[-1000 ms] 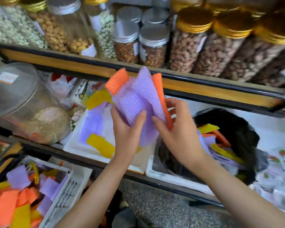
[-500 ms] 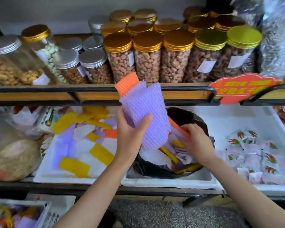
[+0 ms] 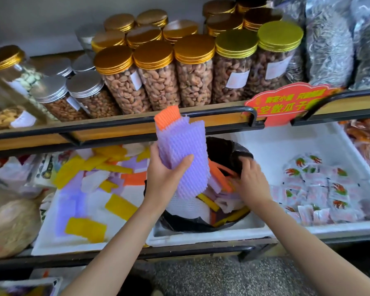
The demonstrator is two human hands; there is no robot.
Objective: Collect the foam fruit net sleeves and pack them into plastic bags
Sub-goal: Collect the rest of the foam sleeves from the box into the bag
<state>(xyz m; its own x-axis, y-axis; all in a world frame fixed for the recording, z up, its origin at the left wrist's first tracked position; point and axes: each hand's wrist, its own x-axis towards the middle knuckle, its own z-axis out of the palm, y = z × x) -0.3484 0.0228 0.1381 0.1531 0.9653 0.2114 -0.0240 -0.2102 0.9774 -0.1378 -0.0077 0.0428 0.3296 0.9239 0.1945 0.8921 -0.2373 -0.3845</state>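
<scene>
Left hand [image 3: 165, 180] clamps sleeve stack [image 3: 184, 152], purple plus orange, upright over left rim of black bag [image 3: 233, 149]. Right hand [image 3: 251, 182] inside bag among loose sleeves [image 3: 190, 208]; grip unclear.

My left hand [image 3: 166, 180] raised mid-frame, thumb across front, fingers behind, gripping stack of foam net sleeves [image 3: 184, 150]. My right hand [image 3: 251, 182] lower, palm down, fingers bent forward; grip unclear. Both forearms bare.
</scene>
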